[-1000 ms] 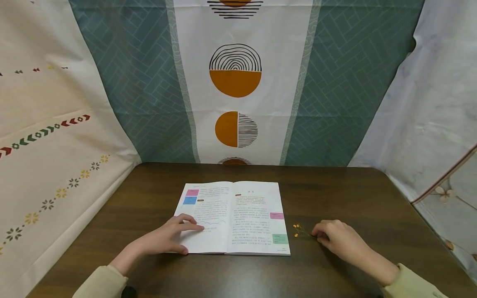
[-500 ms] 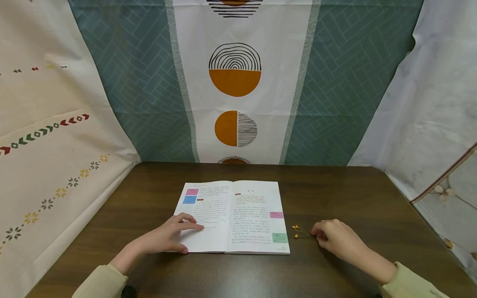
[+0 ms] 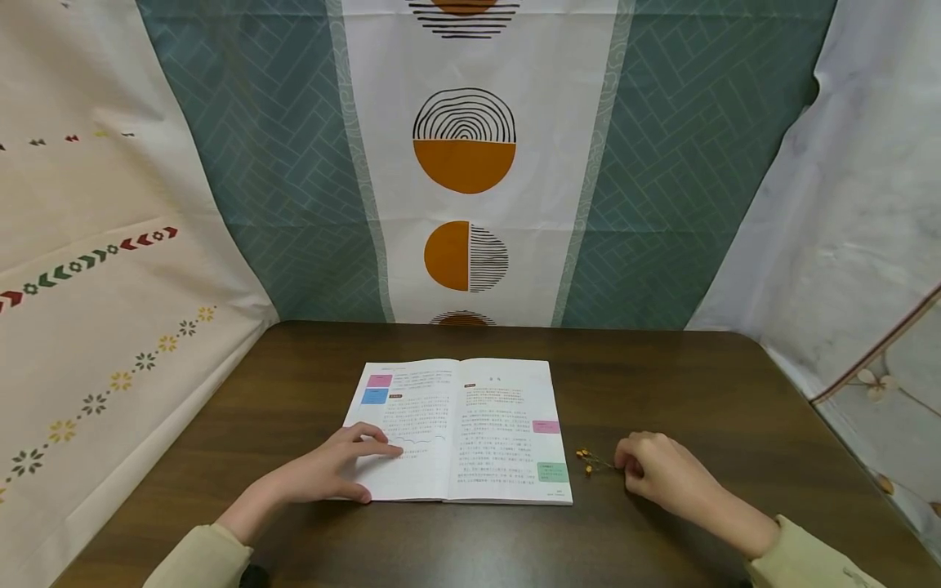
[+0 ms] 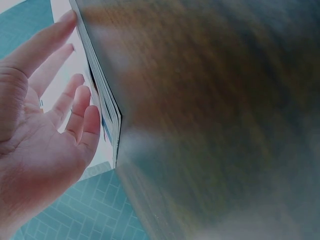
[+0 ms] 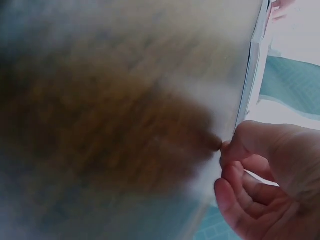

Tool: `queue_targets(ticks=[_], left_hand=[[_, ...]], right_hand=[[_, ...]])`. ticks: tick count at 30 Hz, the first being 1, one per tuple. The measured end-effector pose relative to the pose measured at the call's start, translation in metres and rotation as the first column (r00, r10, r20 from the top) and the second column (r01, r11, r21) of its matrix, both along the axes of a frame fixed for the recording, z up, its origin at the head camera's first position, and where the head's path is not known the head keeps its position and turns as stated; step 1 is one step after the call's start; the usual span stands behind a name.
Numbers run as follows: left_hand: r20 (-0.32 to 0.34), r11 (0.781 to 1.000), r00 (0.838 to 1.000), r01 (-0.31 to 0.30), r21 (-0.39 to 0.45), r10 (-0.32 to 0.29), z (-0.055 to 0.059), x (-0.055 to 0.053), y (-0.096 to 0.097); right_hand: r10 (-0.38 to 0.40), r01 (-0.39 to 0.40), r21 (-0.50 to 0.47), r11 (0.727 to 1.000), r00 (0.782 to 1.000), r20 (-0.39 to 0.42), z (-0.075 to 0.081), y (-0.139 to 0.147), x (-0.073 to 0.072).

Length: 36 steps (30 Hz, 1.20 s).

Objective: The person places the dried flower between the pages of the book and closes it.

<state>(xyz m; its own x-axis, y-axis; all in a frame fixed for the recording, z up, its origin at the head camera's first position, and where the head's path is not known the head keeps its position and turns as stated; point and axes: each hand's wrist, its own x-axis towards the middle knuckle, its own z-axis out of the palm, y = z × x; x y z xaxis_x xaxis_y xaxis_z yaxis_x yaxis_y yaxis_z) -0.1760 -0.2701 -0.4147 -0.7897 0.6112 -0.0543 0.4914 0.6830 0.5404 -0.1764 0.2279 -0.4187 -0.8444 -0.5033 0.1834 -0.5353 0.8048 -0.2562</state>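
Well to the left of the book [image 3: 496,453] hangs a pale cloth [image 3: 95,245] with flower and arrow motifs. Nearer the book on that side, a cream sleeve [image 3: 202,559] leads to the left hand [image 3: 323,469], which rests on the book's left page with fingers spread and relaxed, gripping nothing; its thumb lies at the book's near edge. The book itself lies spread on the dark wooden table [image 3: 470,543], with a pink block and a blue block at the upper left of its left page, and pink and green ones along the right edge of its right page. Behind the book hangs a green and white cloth [image 3: 470,204] with orange half-circles. Just right of the book, near its lower right corner, is a small yellow flower sprig [image 3: 588,469], its blooms toward the book. Farther right of the book, the right hand [image 3: 672,474] pinches the sprig's stem between thumb and forefinger, other fingers curled in. I cannot tell whether the blooms touch the table.
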Motion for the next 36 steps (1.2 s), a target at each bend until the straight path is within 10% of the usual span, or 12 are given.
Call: queue_targets(ticks=[19, 36], left_hand=[[-0.003, 1.000, 1.000, -0.001, 0.003, 0.001, 0.001, 0.001, 0.001], [-0.006, 1.000, 1.000, -0.005, 0.003, 0.005, 0.001, 0.002, 0.000]], right_hand=[[0.035, -0.036, 0.017, 0.999, 0.997, 0.062, 0.014, 0.001, -0.007], [0.016, -0.010, 0.057, 0.998, 0.994, -0.113, 0.022, -0.006, -0.016]])
